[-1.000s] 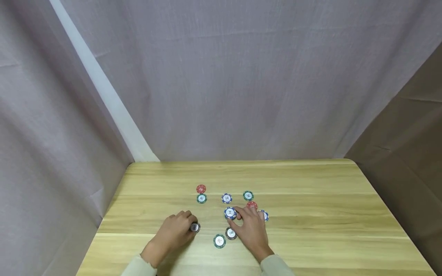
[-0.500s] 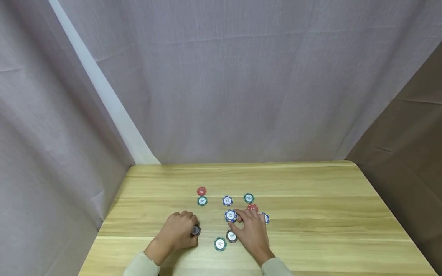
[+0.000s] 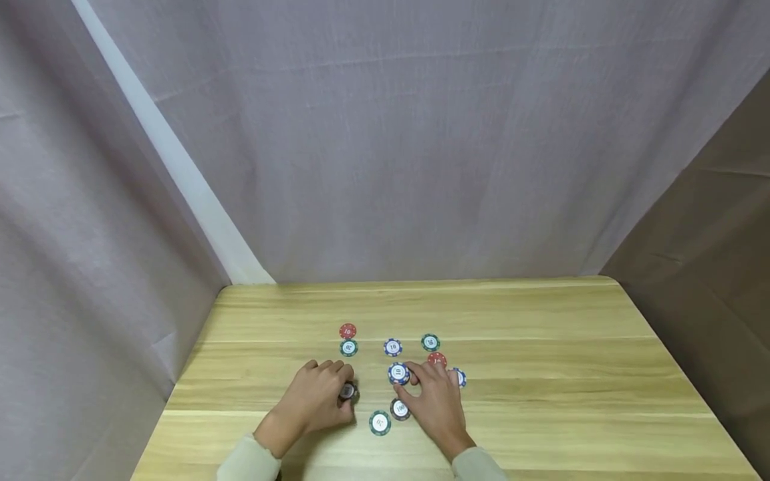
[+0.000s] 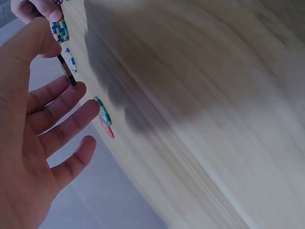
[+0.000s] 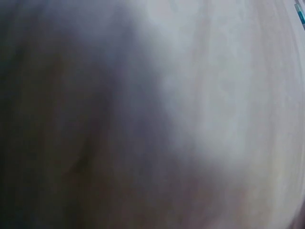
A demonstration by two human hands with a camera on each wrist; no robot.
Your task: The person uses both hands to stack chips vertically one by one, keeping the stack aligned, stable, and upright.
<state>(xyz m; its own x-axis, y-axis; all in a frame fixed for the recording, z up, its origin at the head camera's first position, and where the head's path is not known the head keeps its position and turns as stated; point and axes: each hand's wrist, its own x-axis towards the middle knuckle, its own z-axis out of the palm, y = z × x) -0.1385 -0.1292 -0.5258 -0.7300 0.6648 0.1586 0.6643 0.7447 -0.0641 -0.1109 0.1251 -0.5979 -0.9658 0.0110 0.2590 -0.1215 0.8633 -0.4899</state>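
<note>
My left hand [image 3: 317, 398] pinches a black poker chip [image 3: 347, 391] between thumb and fingers. In the left wrist view that chip [image 4: 67, 70] is tilted and seen edge-on above the table. To its right, my right hand [image 3: 434, 401] grips the side of a short stack of poker chips [image 3: 398, 373] with a blue 10 on top. Blue and green edges show on the stack [image 4: 59, 31] in the left wrist view. A black 100 chip [image 3: 400, 409] lies by my right thumb. Dark blur fills most of the right wrist view, so the hand is hidden there.
On the wooden table [image 3: 541, 414] lie a green chip [image 3: 379, 423] in front, a red chip [image 3: 347, 331] and green chip [image 3: 349, 347] at back left, a blue chip [image 3: 393, 347] behind the stack, and green [image 3: 430, 342], red [image 3: 437, 360] and blue chips [image 3: 460, 377] by my right hand.
My left hand has moved a little to the right, bringing the black chip closer to the stack. The right hand keeps its hold on the stack; the head view shifts slightly.
</note>
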